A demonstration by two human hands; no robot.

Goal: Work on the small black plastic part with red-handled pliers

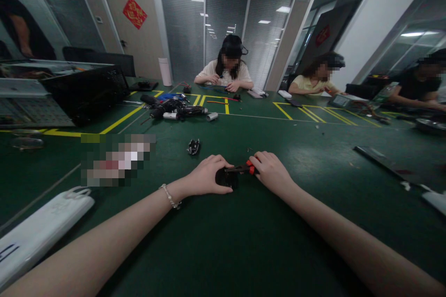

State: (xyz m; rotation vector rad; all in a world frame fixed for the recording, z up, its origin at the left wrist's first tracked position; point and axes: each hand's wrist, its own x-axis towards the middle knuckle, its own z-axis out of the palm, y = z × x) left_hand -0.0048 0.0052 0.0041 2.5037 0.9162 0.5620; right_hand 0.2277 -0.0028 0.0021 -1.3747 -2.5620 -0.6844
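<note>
My left hand (207,177) is closed around a small rounded black part (228,180) on the green table, thumb and fingers on its sides. Its exact kind I cannot make out. In my right hand (271,171) is a pair of pliers (238,169) with red and black handles. The dark jaws reach left to the upper edge of the black part; whether they grip a piece of it is too small to tell. Beyond my left hand lies a small black and silver component (193,146), apart from both hands.
A black computer case (87,93) stands at the far left. Tools and cables (174,106) are heaped beyond, beside a small silver cylinder (212,116). A white pouch-like object (45,232) lies by my left forearm. A dark flat bar (378,163) lies right. Several people sit across the table.
</note>
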